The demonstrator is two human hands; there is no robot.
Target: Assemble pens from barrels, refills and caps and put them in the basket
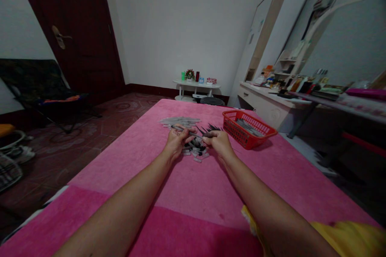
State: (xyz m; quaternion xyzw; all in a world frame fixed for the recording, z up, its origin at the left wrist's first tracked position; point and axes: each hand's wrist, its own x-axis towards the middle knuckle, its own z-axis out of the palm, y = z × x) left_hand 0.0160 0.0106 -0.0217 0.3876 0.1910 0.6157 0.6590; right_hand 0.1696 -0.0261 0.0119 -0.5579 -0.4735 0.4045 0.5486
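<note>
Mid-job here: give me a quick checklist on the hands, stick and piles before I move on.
1. Left hand gripping the pen-like stick: ok.
2. Right hand at the stick's other end: ok.
3. Anything else inside the right hand: cannot tell, fingers hide it.
4. Red basket upright, sticks inside: ok.
5. Heap of small pieces gathered tightly: not ok, some lie scattered at its near edge.

Pink cover (pixel 129 152): pale sticks (pixel 180 121) far, black spikes (pixel 214 127) to their right, small pieces (pixel 196 150) nearer, red basket (pixel 249 141) right.
</note>
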